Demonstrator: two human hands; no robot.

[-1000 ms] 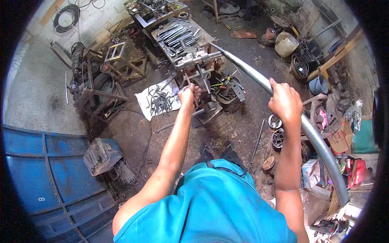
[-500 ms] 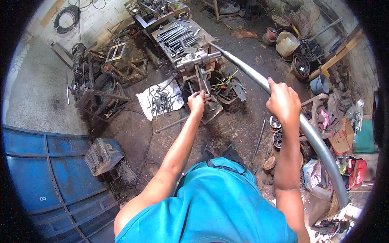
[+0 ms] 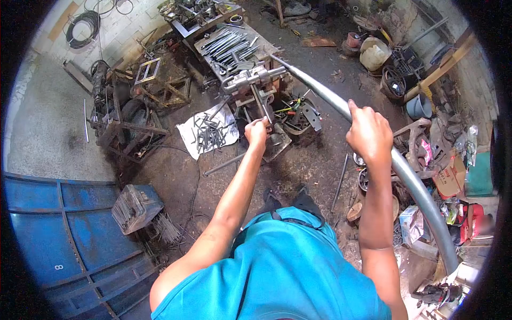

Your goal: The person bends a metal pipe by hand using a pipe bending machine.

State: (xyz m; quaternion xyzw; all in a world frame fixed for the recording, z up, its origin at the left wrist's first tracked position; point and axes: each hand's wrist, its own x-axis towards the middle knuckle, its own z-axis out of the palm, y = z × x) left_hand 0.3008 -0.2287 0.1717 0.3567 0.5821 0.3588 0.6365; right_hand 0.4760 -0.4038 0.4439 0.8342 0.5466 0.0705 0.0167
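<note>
My right hand (image 3: 369, 132) is closed around a long grey metal pipe (image 3: 421, 194). The pipe slants from the bench vise down past my right side, its narrow end near the vise jaws. Fingers of my left hand (image 3: 257, 132) pinch the near end of a thin metal rod (image 3: 261, 102) that runs down from the vise (image 3: 248, 80). The vise stands at the near end of a workbench (image 3: 264, 53), on which many straight metal rods (image 3: 226, 47) lie in a pile. Bent rods (image 3: 209, 132) lie on a white sheet (image 3: 188, 128) on the floor, left of the vise.
Beside the vise on the right is a container of tools (image 3: 293, 117). A loose bar (image 3: 340, 182) lies on the floor. To the left are a blue metal panel (image 3: 37, 224) and a bin of thin rods (image 3: 137, 208). Buckets (image 3: 420, 109) and clutter line the right wall.
The view has shifted slightly, so the bench and vise sit a little further left. Both hands keep their holds, with the left hand slightly shifted at the rod's end.
</note>
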